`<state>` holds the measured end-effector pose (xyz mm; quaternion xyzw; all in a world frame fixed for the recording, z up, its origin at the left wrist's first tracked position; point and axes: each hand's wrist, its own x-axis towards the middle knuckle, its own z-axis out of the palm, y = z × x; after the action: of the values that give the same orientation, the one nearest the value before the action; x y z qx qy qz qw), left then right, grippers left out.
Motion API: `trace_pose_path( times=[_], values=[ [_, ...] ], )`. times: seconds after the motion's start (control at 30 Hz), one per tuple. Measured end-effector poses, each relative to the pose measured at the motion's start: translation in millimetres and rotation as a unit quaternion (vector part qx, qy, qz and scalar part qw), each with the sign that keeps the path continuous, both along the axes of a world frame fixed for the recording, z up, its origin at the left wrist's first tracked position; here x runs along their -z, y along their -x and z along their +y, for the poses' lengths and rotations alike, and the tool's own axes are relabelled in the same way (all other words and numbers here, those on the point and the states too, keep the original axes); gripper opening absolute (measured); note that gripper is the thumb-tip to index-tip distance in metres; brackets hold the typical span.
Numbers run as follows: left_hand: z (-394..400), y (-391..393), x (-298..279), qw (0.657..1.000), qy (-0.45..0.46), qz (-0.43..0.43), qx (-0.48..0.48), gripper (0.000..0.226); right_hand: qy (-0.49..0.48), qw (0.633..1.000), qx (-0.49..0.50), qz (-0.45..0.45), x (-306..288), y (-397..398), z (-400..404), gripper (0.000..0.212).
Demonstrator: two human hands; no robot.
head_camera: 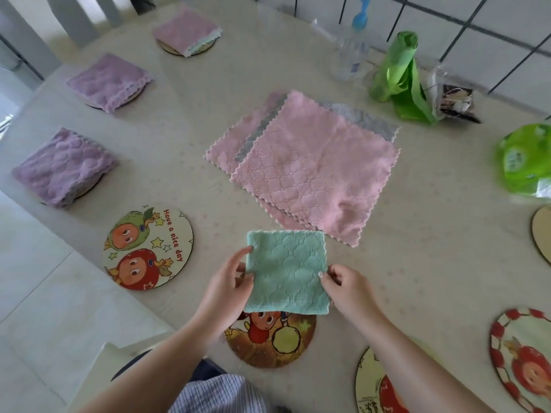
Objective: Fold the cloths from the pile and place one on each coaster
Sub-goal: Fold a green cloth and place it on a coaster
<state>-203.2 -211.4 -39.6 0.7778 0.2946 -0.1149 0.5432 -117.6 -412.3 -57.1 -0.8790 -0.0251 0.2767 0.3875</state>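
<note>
A folded mint-green cloth [286, 271] is held just above the table between both hands. My left hand [228, 283] grips its left edge and my right hand [346, 283] pinches its right edge. Its lower edge overlaps an orange cartoon coaster [271, 341]. The pile of pink and grey cloths [310, 168] lies flat in the middle of the table. To the left a bare coaster [147, 248] reads "Have a nice day". Three purple and pink folded cloths [64, 168] [108, 80] [186, 32] sit on coasters along the left edge.
More bare coasters lie at the lower right [378, 383], far right [524, 356] and right edge [542, 231]. A clear bottle [351, 52], green bags [401, 76], a dark packet [456, 104] and a green packet [527, 159] stand at the back right. The table's left edge drops to the floor.
</note>
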Motion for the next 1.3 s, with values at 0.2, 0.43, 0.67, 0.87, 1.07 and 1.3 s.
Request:
trace_pose_path(
  times=[0.2,0.43,0.67,0.87,1.07,1.3],
  values=[
    [-8,4,1,0.926,-0.328,-0.092,0.160,0.054,0.121,0.948,-0.145,-0.257,-10,6,9,0.049],
    [0,-5,22,0.839,-0.412,-0.039,0.354,0.074,0.247,0.892,-0.286,-0.250,23,10,14,0.072],
    [0,-1,12,0.875,-0.383,-0.027,0.294,0.077,0.181,0.927,-0.234,-0.230,9,9,12,0.071],
    [0,16,2,0.945,-0.305,-0.005,0.119,0.052,0.068,0.988,-0.048,-0.130,-5,16,7,0.053],
    [-3,-3,-8,0.994,-0.103,-0.017,0.033,0.036,-0.032,0.998,-0.004,-0.048,-5,4,20,0.039],
    [45,4,-25,0.996,-0.023,-0.072,-0.037,0.037,-0.125,0.990,0.044,-0.045,-39,28,57,0.031]
  ],
)
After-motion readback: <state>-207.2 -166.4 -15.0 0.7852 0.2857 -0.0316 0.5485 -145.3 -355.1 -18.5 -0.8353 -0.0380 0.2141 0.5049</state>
